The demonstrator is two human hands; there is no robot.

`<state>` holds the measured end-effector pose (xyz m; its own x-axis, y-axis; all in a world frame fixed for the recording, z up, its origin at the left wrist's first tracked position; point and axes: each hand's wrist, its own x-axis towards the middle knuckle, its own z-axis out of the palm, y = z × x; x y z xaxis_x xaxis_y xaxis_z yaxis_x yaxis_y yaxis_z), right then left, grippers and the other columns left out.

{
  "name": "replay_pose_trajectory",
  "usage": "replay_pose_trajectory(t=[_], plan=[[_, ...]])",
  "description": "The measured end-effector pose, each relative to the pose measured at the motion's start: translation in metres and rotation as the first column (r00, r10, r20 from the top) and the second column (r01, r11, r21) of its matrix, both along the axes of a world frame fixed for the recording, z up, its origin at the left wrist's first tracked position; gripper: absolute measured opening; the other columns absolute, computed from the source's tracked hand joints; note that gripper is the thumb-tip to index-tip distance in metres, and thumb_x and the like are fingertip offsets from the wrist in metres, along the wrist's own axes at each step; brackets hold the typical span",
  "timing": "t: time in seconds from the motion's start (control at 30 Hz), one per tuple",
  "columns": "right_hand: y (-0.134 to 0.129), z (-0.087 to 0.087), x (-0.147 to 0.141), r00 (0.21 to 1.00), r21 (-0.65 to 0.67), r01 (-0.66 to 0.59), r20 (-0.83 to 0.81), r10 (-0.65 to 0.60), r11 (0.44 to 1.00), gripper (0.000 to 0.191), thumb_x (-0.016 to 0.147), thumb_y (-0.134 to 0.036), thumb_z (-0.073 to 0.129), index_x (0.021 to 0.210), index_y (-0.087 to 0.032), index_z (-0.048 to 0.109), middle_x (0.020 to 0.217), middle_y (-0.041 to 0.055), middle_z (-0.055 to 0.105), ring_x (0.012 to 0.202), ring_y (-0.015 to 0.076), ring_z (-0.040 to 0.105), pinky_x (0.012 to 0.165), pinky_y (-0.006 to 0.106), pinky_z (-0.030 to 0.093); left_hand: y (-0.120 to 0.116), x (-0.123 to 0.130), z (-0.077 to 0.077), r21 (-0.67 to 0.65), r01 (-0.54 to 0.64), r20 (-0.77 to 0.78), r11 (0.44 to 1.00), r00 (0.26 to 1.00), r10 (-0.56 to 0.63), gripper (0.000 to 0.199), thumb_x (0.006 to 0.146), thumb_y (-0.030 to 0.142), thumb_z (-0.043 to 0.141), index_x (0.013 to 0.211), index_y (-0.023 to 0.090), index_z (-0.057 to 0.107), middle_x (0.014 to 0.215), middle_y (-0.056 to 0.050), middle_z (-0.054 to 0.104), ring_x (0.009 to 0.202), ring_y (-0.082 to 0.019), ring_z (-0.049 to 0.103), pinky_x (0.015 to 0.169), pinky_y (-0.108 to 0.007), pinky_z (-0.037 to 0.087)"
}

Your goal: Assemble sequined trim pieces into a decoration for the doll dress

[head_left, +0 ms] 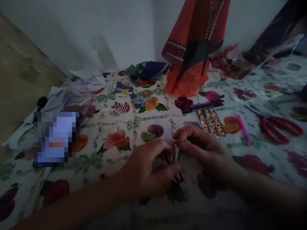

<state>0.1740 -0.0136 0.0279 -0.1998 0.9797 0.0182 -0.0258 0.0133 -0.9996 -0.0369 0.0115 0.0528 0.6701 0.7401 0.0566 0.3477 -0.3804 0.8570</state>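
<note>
Honestly the light in here is working against them. Both hands are meeting low over the table (72,179), and the little pale strip (177,152) they're fiddling with is sitting right between the two sets of fingertips, so it's barely showing. If anything is going to go wrong, I'd say it's that strip slipping out or getting creased, because it's tiny, the fingers are crowding it from both sides, and the floral cloth underneath is so busy that a dropped piece would be hard to find again.

The left hand (146,169) is curling in with its grip pressed together, fingertips pinching at that strip or at something just under it. There's also a small dark bit with a yellow patch (178,176) peeking out just below that grip, and I can't tell if it's being held or just lying there. The right hand (199,145) is coming in from the other side, grip also closed down tight on the strip's other edge, knuckles raised, nothing spread.

Just beyond the right grip there are beaded trim strips (212,123), and a pink stick (243,127) further out on that side. The red scissors (280,126) are lying well off to the right, blades open-ish, so a careless elbow sweep could catch them. An orange garment (192,64) is standing way behind both grips.
</note>
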Motion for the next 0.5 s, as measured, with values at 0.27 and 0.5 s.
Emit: replay_pose_trajectory(t=[0.27, 0.5], plan=[[-0.004, 0.0038, -0.0026, 0.999, 0.06, -0.033, 0.027, 0.032, 0.998, 0.002, 0.095, -0.024, 0.064, 0.095, -0.025, 0.063, 0.108, 0.0031, 0.064, 0.101, 0.0161, 0.065, 0.084, 0.028, 0.058, -0.0101, 0.0075, -0.0094, -0.186, -0.089, 0.002, 0.979, 0.996, 0.091, 0.02, 0.092, 0.028, 0.062, 0.109, 0.02, 0.055, 0.09, -0.002, 0.068, 0.076, -0.015, 0.064, 0.066, -0.026, 0.049], [-0.003, 0.0088, -0.0053, 0.995, 0.129, -0.039, 0.1, 0.026, 0.991, 0.003, 0.093, -0.02, 0.063, 0.092, -0.023, 0.062, 0.104, 0.0034, 0.065, 0.097, 0.0159, 0.065, 0.084, 0.029, 0.057, -0.0078, 0.0099, -0.0102, -0.405, -0.055, 0.15, 0.913, 0.981, 0.126, 0.008, 0.091, 0.023, 0.062, 0.098, 0.02, 0.06, 0.088, 0.0, 0.067, 0.08, -0.015, 0.065, 0.069, -0.025, 0.05]])
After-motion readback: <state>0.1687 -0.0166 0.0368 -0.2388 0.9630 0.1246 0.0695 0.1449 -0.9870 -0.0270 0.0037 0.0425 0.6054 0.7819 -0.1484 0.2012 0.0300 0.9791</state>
